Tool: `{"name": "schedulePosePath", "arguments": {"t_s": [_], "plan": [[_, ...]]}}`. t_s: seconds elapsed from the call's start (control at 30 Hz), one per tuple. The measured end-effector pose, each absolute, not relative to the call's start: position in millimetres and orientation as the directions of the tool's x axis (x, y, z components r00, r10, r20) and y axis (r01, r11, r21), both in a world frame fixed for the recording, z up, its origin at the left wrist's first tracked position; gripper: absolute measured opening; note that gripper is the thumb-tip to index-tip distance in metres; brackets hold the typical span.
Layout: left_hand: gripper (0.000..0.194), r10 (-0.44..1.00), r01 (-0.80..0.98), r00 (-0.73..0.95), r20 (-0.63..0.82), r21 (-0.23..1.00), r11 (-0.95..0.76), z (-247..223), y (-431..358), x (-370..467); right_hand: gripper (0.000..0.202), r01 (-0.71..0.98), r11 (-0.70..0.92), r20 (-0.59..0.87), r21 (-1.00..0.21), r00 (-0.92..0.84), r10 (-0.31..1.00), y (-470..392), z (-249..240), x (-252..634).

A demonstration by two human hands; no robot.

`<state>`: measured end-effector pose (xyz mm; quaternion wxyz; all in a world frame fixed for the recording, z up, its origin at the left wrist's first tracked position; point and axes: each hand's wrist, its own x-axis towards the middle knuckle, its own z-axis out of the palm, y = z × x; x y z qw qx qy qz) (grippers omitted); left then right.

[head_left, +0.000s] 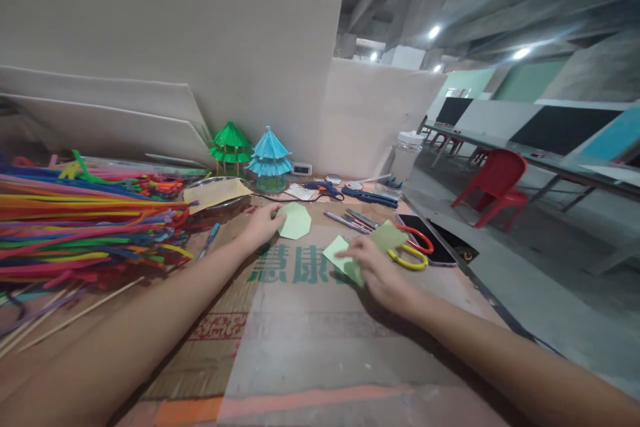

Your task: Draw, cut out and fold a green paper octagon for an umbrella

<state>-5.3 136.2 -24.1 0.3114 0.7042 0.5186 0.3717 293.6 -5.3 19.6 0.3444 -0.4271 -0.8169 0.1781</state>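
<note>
My left hand (261, 227) pinches the left edge of a pale green paper octagon (296, 221) above the cardboard-covered table. To the right of it, my right hand (374, 268) is closed on a light green paper piece (338, 252), slightly blurred. Another green paper piece (389, 237) shows just behind that hand; whether it is joined to the first I cannot tell. Close beyond the right hand lie scissors with red and yellow handles (411, 257) and several pens (346, 221).
Colourful pipe cleaners (90, 227) are heaped at the left, with wooden sticks (83, 313) in front. Green (230, 143) and blue (270, 157) model pavilions stand at the back. A glue gun (325, 188), pliers (370, 197), phone (430, 241) and plastic jar (404, 163) lie along the back and right.
</note>
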Motion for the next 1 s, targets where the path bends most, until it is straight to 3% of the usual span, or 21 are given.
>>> {"name": "schedulePosePath", "arguments": {"t_s": [0.07, 0.17, 0.23, 0.33, 0.47, 0.57, 0.63, 0.7, 0.83, 0.9, 0.97, 1.0], "plan": [[0.039, 0.960, 0.502, 0.190, 0.205, 0.820, -0.274, -25, 137, -6, 0.032, 0.703, 0.593, 0.288, -0.392, -0.518, 0.805, -7, 3, 292], [0.039, 0.957, 0.503, 0.202, 0.211, 0.816, -0.286, -27, 138, -7, 0.040, 0.819, 0.469, 0.132, -0.330, -0.452, 0.882, -5, -4, 297], [0.039, 0.954, 0.503, 0.213, 0.212, 0.813, -0.293, -27, 139, -7, 0.031, 0.820, 0.418, 0.149, -0.392, -0.392, 0.908, 0, -4, 302], [0.039, 0.949, 0.504, 0.231, 0.213, 0.809, -0.304, -27, 139, -7, 0.008, 0.754, 0.429, 0.288, -0.498, -0.322, 0.902, 8, -4, 308], [0.039, 0.948, 0.511, 0.221, 0.228, 0.801, -0.312, -26, 137, -6, 0.017, 0.704, 0.451, 0.411, -0.549, -0.242, 0.879, 19, 9, 309], [0.038, 0.945, 0.504, 0.202, 0.256, 0.800, -0.325, -22, 134, -4, 0.029, 0.630, 0.417, 0.446, -0.655, -0.123, 0.886, 23, 37, 303], [0.037, 0.939, 0.486, 0.175, 0.295, 0.804, -0.343, -15, 130, -2, 0.021, 0.359, 0.277, 0.321, -0.891, 0.070, 0.944, 24, 60, 292], [0.041, 0.930, 0.452, 0.142, 0.340, 0.814, -0.366, -5, 123, 4, 0.013, 0.108, 0.230, 0.240, -0.967, 0.090, 0.967, 23, 82, 277], [0.057, 0.915, 0.302, 0.204, 0.348, 0.866, -0.398, 26, 88, 28, 0.010, -0.096, 0.397, 0.386, -0.913, 0.112, 0.916, 21, 107, 245], [0.060, 0.899, 0.203, 0.313, 0.307, 0.903, -0.379, 40, 60, 43, 0.013, 0.024, 0.547, 0.547, -0.837, 0.004, 0.837, 21, 106, 233], [0.066, 0.849, -0.050, 0.488, 0.205, 0.977, -0.207, 52, 35, 56, 0.024, 0.241, 0.736, 0.706, -0.632, -0.211, 0.676, 24, 98, 227], [0.063, 0.844, -0.112, 0.496, 0.204, 0.979, -0.171, 56, 26, 61, 0.025, 0.321, 0.805, 0.743, -0.499, -0.318, 0.588, 26, 92, 225]]}}
